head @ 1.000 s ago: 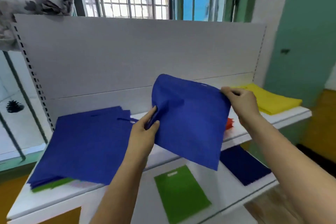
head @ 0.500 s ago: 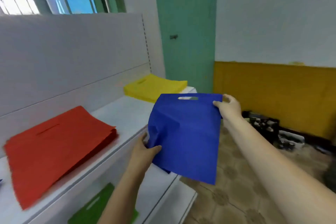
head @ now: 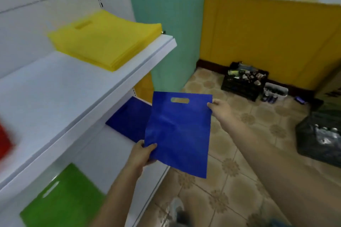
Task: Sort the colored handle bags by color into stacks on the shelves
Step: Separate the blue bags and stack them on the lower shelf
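Note:
I hold a blue handle bag (head: pixel 179 132) flat in the air past the right end of the shelves. My left hand (head: pixel 142 153) pinches its lower left edge and my right hand (head: pixel 218 108) pinches its top right corner. Just behind it a darker blue bag (head: pixel 129 120) lies on the lower shelf (head: pixel 110 153). A stack of yellow bags (head: pixel 103 40) sits at the right end of the upper shelf (head: pixel 60 88). A green bag (head: pixel 60 201) lies on the lower shelf at bottom left. A red stack (head: pixel 4 143) shows at the left edge.
A green door (head: pixel 166 14) stands right behind the shelf end. On the tiled floor (head: pixel 230 171) along the yellow wall sit a black crate (head: pixel 243 79) of small items and a dark bag (head: pixel 321 140) at right. My foot (head: pixel 177 208) is below the shelf corner.
The view has swung right, from the blue stack on the upper shelf past the red stack to the shelf's right end. The blue bag has come down to the lower shelf's level, still in both hands.

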### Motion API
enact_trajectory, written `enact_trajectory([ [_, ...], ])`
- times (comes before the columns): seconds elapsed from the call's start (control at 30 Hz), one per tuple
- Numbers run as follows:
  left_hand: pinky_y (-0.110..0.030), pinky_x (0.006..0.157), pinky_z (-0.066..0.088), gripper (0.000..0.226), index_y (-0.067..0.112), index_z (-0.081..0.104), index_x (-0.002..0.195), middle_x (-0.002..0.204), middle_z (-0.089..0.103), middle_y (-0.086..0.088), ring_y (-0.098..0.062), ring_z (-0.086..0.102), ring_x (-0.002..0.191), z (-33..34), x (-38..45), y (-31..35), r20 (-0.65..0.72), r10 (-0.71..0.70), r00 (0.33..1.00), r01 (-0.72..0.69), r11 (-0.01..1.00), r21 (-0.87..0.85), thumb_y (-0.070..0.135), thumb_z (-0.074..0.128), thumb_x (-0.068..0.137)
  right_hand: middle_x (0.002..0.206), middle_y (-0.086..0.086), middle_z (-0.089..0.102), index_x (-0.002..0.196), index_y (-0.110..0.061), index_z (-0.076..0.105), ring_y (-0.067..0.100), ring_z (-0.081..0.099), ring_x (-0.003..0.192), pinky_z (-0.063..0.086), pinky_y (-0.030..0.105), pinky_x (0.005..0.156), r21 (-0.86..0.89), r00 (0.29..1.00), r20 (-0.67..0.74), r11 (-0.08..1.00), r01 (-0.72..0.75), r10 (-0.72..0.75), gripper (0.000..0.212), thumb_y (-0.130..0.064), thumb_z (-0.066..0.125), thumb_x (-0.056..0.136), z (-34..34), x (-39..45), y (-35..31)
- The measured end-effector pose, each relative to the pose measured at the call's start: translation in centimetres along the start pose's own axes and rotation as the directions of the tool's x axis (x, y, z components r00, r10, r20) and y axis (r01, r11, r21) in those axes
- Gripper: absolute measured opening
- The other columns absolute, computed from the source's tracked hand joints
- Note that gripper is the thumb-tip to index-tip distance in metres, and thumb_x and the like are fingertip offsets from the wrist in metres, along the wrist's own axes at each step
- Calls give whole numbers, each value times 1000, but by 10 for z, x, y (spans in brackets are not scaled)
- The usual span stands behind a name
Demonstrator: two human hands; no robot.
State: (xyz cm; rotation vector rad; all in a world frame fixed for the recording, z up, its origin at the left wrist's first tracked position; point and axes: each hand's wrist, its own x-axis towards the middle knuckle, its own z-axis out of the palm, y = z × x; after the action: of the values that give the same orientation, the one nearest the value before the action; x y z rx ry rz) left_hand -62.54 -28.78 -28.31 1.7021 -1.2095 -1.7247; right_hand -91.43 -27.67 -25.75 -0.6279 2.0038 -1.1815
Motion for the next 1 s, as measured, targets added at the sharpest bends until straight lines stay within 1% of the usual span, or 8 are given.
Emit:
enact_trajectory([
  [0.13, -25, 53, 55, 18, 7, 58, 111, 105, 67, -10, -21, 66, 86, -4, 64, -18, -93, -68, 993, 62, 996, -68, 18, 59, 97, 79, -2, 63, 92, -13, 66, 13, 56, 71, 43, 23, 60, -188, 995, 99, 982, 23, -5, 15, -18, 53, 98, 49, 50, 22],
  [0.3, -33, 72, 59, 15, 15, 62, 96, 101, 68, -5, -16, 66, 84, -11, 119, -42, -185, -150, 971, 127, 983, -130, 25, 53, 101, 89, 9, 71, 100, -8, 71, 18, 64, 62, 58, 39, 73, -320, 956, 289, 936, 149, -54, 21, -13, 50, 99, 111, 104, 36],
  [0.4, -25, 68, 55, 10, 15, 65, 104, 108, 69, -5, -16, 67, 91, -21, 137, -67, -246, -234, 941, 186, 962, -200, 20, 61, 96, 89, 13, 68, 87, -12, 65, 3, 59, 47, 53, 19, 55, -365, 921, 388, 913, 181, -28, 21, -12, 49, 100, 148, 129, 36],
  [0.53, -27, 66, 58, 32, 6, 61, 124, 122, 64, -12, -23, 65, 99, -28, 161, -91, -289, -352, 890, 269, 919, -290, 13, 65, 93, 112, 23, 63, 120, 2, 59, 4, 57, 43, 53, 15, 54, -247, 861, 506, 965, 92, 48, 24, -9, 50, 100, 209, 160, 19],
  [0.7, -37, 65, 58, 26, 8, 59, 120, 133, 54, -15, -36, 56, 115, -23, 205, -86, -354, -478, 804, 251, 812, -526, 7, 62, 94, 90, 4, 62, 131, -11, 53, 21, 60, 80, 52, 36, 76, -186, 780, 625, 963, 195, -37, 32, -13, 50, 99, 271, 189, -7],
  [0.77, -38, 63, 57, 19, 11, 58, 113, 132, 50, -12, -37, 53, 116, -19, 222, -76, -386, -500, 776, 228, 792, -567, 5, 58, 95, 106, 4, 59, 141, -13, 43, 21, 56, 93, 46, 33, 77, -285, 738, 674, 909, 305, -36, 42, -20, 49, 100, 276, 197, 1],
  [0.87, -39, 64, 56, 16, 13, 56, 111, 127, 47, -9, -36, 50, 113, -12, 247, -68, -420, -530, 737, 149, 734, -663, 5, 56, 96, 138, 14, 49, 144, -12, 39, 31, 47, 126, 38, 39, 102, -531, 717, 697, 688, 496, 21, 51, -30, 50, 98, 263, 218, 39],
  [1.0, -36, 69, 52, 17, 10, 53, 109, 125, 57, -12, -28, 55, 97, -10, 266, -66, -587, -507, 631, 260, 851, -456, 18, 57, 95, 146, 17, 39, 147, -3, 27, 34, 42, 130, 39, 39, 106, -594, 712, 684, 688, 417, 160, 62, -29, 54, 97, 254, 235, 84],
])
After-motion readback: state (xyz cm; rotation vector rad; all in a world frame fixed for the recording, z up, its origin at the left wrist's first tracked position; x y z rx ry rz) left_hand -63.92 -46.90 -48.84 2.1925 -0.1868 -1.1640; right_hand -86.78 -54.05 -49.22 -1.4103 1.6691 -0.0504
